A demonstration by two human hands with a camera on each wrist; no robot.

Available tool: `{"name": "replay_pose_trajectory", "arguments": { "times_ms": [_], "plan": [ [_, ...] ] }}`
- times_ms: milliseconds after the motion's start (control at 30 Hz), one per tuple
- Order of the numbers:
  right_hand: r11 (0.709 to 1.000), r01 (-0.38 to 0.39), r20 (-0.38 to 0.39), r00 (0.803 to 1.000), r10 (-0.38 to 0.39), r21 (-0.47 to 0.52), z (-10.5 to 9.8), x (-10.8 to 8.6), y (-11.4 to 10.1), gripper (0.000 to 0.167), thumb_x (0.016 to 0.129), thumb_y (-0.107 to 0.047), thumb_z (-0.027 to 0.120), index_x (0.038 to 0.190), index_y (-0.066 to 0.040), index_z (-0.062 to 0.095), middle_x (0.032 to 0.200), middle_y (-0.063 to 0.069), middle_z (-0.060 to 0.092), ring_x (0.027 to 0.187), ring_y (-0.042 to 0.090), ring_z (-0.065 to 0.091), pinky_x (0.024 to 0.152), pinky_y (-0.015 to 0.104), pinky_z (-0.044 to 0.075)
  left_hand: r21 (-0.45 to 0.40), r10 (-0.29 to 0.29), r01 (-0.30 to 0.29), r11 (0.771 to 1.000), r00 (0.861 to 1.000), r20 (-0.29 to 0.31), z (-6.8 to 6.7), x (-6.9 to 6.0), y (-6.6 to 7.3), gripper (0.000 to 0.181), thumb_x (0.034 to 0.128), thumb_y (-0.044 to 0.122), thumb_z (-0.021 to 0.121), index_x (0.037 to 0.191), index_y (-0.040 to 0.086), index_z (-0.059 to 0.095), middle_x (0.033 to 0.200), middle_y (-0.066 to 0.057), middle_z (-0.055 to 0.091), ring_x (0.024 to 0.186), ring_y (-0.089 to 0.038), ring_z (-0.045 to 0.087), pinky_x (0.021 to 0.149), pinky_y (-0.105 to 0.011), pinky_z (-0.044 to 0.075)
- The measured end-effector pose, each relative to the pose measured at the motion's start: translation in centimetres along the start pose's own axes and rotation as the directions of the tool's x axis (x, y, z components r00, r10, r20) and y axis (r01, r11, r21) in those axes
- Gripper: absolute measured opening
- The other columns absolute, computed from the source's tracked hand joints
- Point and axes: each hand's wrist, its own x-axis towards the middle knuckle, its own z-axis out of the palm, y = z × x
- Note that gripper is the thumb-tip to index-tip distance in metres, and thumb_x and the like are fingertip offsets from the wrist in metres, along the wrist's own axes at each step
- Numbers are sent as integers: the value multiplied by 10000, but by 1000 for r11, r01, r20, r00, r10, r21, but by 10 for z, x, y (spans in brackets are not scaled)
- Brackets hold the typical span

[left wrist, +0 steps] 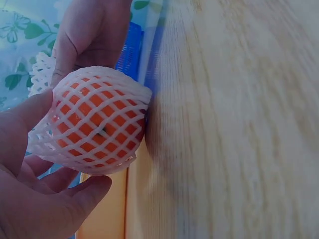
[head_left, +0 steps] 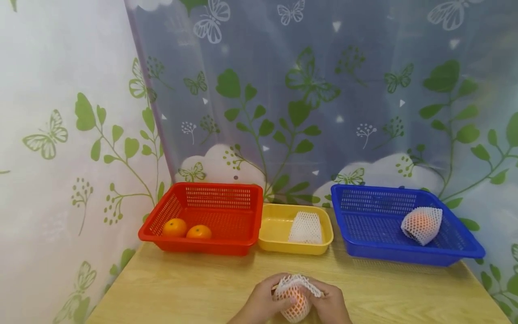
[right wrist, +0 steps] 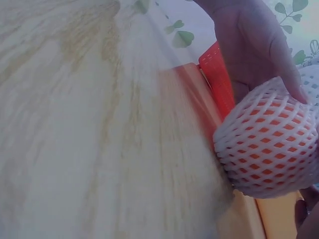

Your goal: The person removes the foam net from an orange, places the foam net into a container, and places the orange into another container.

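An orange in a white foam net [head_left: 296, 306] is between my two hands, low over the front of the table. My left hand [head_left: 265, 300] holds its left side, with the thumb across the net. On the other side my right hand [head_left: 329, 302] grips the net near its loose upper edge. The left wrist view shows the netted orange [left wrist: 99, 119] close up, a small green stem spot visible through the mesh. In the right wrist view the net [right wrist: 271, 144] still covers the fruit, and most of my right hand is cut off by the frame.
A red basket [head_left: 226, 248] at the left holds two bare oranges [head_left: 199, 232]. The yellow tray [head_left: 279, 247] in the middle contains an empty foam net [head_left: 306, 227]. At the right, a blue basket [head_left: 388, 255] has another netted fruit [head_left: 422, 225]. A patterned curtain [head_left: 259, 112] hangs behind.
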Motion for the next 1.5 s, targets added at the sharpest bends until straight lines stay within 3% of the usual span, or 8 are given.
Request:
{"name": "replay_pose_trajectory", "arguments": {
  "times_ms": [200,333,467,667,867,1200,1400,1500],
  "plan": [
    [999,-44,96,994,43,10,-4,1,4,323,901,-255,695,1135,-33,709,1089,81,714,987,81,652,851,235,509,77,18,-18,997,1000,-5,-1,-3,1,480,835,220,772,1277,107,620,1250,-20,629,1140,-184,573,920,-326,503],
    [994,-106,149,984,101,27,-5,3,8,445,899,-317,696,1203,6,654,1143,108,689,1042,150,637,853,264,521,28,9,-9,1000,1000,-7,-2,-5,1,458,832,191,770,1258,96,631,1256,-51,617,1119,-201,585,874,-329,536],
    [993,-104,199,976,90,61,-6,4,12,479,918,-279,679,1239,68,599,1173,163,663,1060,184,628,849,248,520,-14,-5,5,1000,1000,-10,-3,-6,3,413,823,151,768,1216,92,655,1233,-65,615,1094,-210,593,846,-324,549],
    [987,-117,301,950,81,106,-8,5,12,488,947,-280,641,1244,100,571,1191,186,644,1032,131,622,832,217,513,101,66,-54,993,991,-116,-5,-4,5,266,812,132,779,1068,76,728,1116,-25,654,1049,-191,587,796,-245,518],
    [991,-106,311,947,75,82,-7,6,12,491,941,-309,645,1250,68,585,1212,184,636,1082,196,612,850,219,515,152,71,-40,988,977,-202,-6,-3,7,139,806,100,776,938,73,742,935,29,681,897,-113,591,754,-243,478],
    [988,-117,310,947,80,101,-10,7,16,493,941,-307,646,1243,79,591,1193,190,645,1043,173,631,832,245,532,176,69,-39,984,984,-165,-5,0,7,221,836,161,770,1024,67,702,995,18,647,913,-118,584,755,-256,511],
    [992,-64,289,957,30,108,-10,6,12,419,935,-247,655,1192,83,634,1147,190,668,986,74,640,823,228,521,151,69,-54,987,993,-98,-3,0,4,396,833,231,776,1191,112,654,1230,-50,588,1156,-260,538,923,-402,508],
    [994,-31,277,961,0,105,-11,6,11,388,936,-229,653,1179,73,649,1132,179,679,986,70,644,828,229,523,150,58,-50,987,997,-47,-2,0,2,490,821,261,785,1261,125,617,1258,-26,593,1174,-221,541,981,-392,469]
  ]
}}
